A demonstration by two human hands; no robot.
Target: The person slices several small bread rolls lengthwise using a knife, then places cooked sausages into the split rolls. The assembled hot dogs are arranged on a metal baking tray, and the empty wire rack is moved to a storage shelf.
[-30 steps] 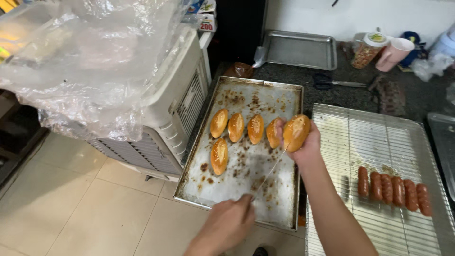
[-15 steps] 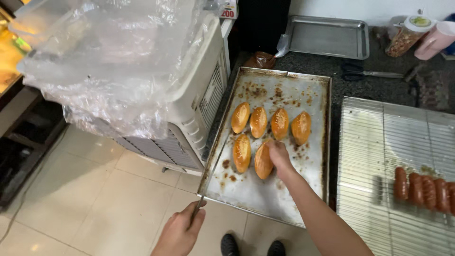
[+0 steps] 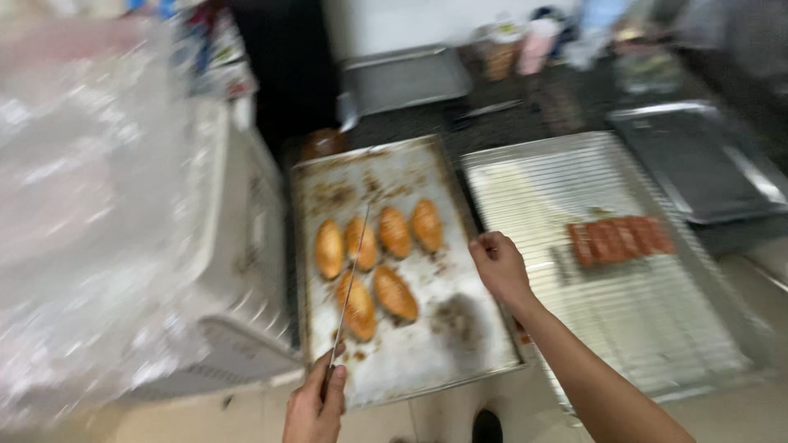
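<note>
Big crumpled plastic sheet (image 3: 90, 221) fills the left side, blurred, draped over a white appliance (image 3: 238, 271) with a vented side. Right of that sits the baking tray (image 3: 410, 361), greasy and speckled with brown crumbs, on the dark counter (image 3: 525, 123). Beside it on the right, a wire rack (image 3: 657, 328), with a row of sausages (image 3: 620, 239) lined up on it. Beyond, two empty metal trays (image 3: 402, 78) and some jars, too blurred to read. On the baking tray, six golden rolls (image 3: 395, 293): four in a row, two below them. Left hand (image 3: 316, 406) at the tray's near edge, fingers closed round the handle of a thin knife (image 3: 349, 287), its blade lying out over the left-hand rolls. Right hand (image 3: 499, 267) hovers over the tray's right edge, fingers curled loosely in, holding nothing I can see, just clear of the rolls. A dark shoe (image 3: 486, 427) shows on the floor below.
</note>
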